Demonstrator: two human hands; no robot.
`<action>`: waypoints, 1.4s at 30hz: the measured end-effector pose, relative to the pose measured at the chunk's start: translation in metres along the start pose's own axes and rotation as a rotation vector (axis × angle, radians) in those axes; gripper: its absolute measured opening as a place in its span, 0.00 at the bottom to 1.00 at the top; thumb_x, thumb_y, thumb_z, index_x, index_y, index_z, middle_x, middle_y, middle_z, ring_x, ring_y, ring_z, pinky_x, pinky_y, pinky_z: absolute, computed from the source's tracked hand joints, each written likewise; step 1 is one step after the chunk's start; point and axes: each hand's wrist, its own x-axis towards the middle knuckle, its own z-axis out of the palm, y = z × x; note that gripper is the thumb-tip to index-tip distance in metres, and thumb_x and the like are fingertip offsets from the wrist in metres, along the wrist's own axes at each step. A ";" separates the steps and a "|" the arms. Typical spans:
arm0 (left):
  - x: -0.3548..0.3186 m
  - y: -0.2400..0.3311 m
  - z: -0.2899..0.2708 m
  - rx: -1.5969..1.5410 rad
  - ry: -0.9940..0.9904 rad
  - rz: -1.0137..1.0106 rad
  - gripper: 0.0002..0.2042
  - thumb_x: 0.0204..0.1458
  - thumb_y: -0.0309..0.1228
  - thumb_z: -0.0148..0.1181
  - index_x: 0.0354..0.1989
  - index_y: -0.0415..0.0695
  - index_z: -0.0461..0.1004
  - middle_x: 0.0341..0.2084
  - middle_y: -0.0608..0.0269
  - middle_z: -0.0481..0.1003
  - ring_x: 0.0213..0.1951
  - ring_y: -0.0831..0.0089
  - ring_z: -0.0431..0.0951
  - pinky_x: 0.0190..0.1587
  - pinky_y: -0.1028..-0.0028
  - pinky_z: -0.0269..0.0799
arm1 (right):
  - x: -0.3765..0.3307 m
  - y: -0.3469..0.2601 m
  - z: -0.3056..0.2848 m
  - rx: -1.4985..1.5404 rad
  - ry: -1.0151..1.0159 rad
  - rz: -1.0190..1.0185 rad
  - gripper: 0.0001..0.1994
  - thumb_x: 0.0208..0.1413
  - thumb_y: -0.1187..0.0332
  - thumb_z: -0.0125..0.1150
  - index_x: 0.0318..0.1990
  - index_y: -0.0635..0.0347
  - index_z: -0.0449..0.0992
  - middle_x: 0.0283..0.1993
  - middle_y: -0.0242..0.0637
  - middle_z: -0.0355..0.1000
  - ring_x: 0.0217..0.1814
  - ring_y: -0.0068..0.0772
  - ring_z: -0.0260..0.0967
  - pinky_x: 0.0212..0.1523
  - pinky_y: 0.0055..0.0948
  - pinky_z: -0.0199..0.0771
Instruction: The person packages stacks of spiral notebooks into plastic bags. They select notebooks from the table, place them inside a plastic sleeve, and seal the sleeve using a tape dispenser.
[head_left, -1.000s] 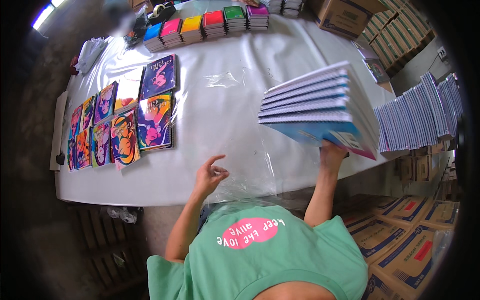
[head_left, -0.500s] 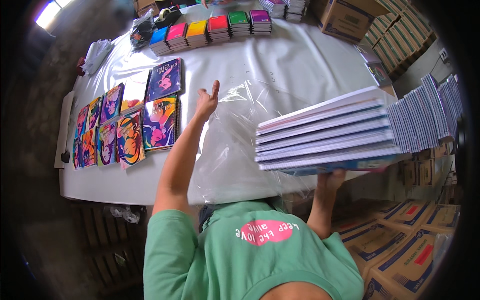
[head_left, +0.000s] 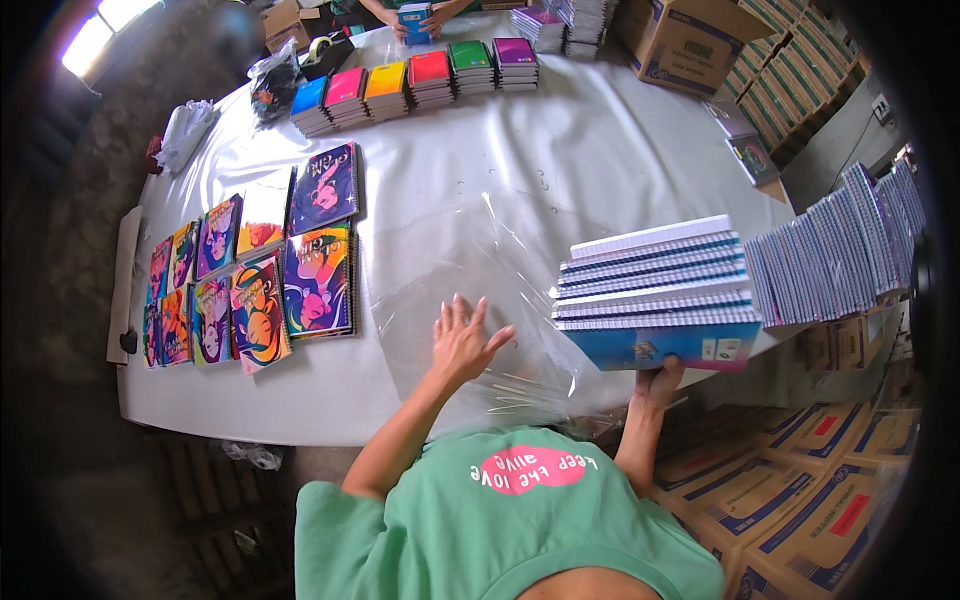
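My right hand [head_left: 660,380] grips a stack of spiral notebooks [head_left: 655,285] by its near side, thumb on a blue cover. The stack is tilted, its wire spines facing up toward me. Over a clear plastic sheet or bag [head_left: 470,240], my left hand [head_left: 464,340] has its fingers spread and holds nothing. The plastic lies crinkled on the white-covered table [head_left: 420,170] in front of me. Left of it, two rows of colourful illustrated notebooks [head_left: 320,275] lie face up.
A long row of spiral notebooks [head_left: 835,245] stands at the right edge. Small notebooks in coloured piles [head_left: 430,75] line the far side, where another person's hands [head_left: 415,22] hold a blue one. Cardboard boxes [head_left: 810,480] sit at lower right; an open carton [head_left: 690,40] stands far right.
My left hand has come down and nearer, from beside the plastic to over it. The notebook stack has tilted so its blue cover shows. The other person's hands now hold a blue notebook.
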 end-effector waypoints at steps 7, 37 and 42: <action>0.107 -0.010 -0.062 0.163 0.339 0.479 0.44 0.41 0.59 0.60 0.66 0.57 0.49 0.65 0.45 0.46 0.67 0.49 0.41 0.62 0.42 0.41 | 0.019 -0.034 0.002 -0.008 -0.125 -0.069 0.32 0.31 0.73 0.67 0.51 0.62 0.68 0.48 0.34 0.70 0.50 0.34 0.69 0.53 0.34 0.72; 0.120 0.021 -0.196 -0.268 -0.557 0.395 0.46 0.39 0.23 0.63 0.67 0.42 0.41 0.63 0.48 0.55 0.27 0.68 0.76 0.37 0.70 0.76 | -0.002 -0.044 0.009 0.283 -0.087 -0.240 0.14 0.43 0.69 0.67 0.39 0.60 0.73 0.28 0.25 0.66 0.26 0.20 0.60 0.28 0.21 0.64; 0.140 0.131 -0.115 -0.439 -0.304 0.870 0.44 0.39 0.19 0.55 0.68 0.40 0.39 0.62 0.46 0.55 0.36 0.69 0.75 0.43 0.72 0.72 | -0.025 -0.060 0.014 0.227 -0.060 -0.343 0.19 0.42 0.69 0.67 0.44 0.61 0.71 0.35 0.25 0.69 0.31 0.20 0.64 0.38 0.24 0.72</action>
